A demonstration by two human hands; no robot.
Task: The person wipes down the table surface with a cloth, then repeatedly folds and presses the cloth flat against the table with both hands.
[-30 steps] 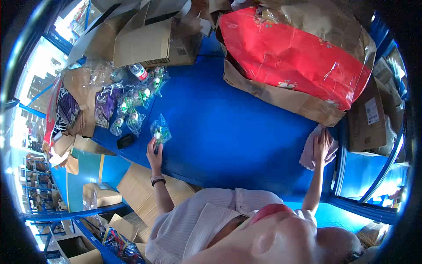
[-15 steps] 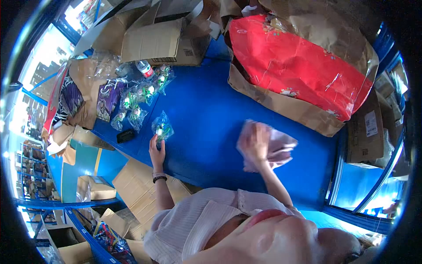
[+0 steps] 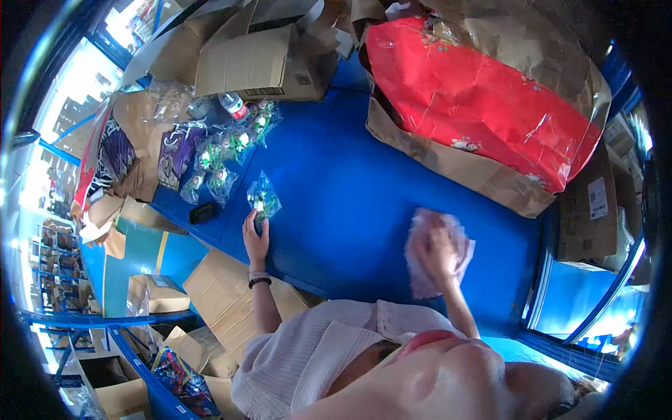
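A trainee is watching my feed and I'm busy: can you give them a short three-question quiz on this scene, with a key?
1. Which hand is on the cloth?
2. True or false: the bottle and the red packaging are apart.
3. What is at the left hand's fingertips? A, the bottle; B, a clear bag; C, the red packaging.

Key: 1, the right hand; 2, true; 3, B.

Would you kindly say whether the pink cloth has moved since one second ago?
Yes, the pink cloth has moved left across the blue table, away from the cardboard box at right.
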